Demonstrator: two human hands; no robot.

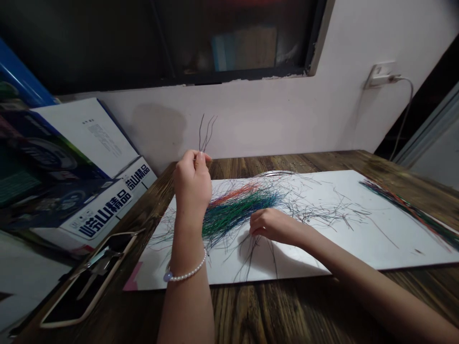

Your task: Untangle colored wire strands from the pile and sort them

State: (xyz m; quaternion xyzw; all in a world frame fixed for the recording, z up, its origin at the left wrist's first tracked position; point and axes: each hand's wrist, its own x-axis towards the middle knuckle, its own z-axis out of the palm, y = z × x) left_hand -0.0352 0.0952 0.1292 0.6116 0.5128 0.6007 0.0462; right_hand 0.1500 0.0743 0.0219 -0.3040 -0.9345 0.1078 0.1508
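The left hand [193, 179] pinches a few wires [207, 135] upright, presumably so they stand clear of the pile [233, 212] on the white board [362, 248], while the right hand [268, 223] seems to nip dark strands [253, 252] at the pile's near edge.

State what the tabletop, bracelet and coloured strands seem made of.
Tabletop: apparently wood, dark, with streaky grain. Bracelet: pale, smooth round beads, perhaps pearl or plastic. Coloured strands: possibly plastic-coated wire, being thin, variously coloured and bent; bristle isn't ruled out.
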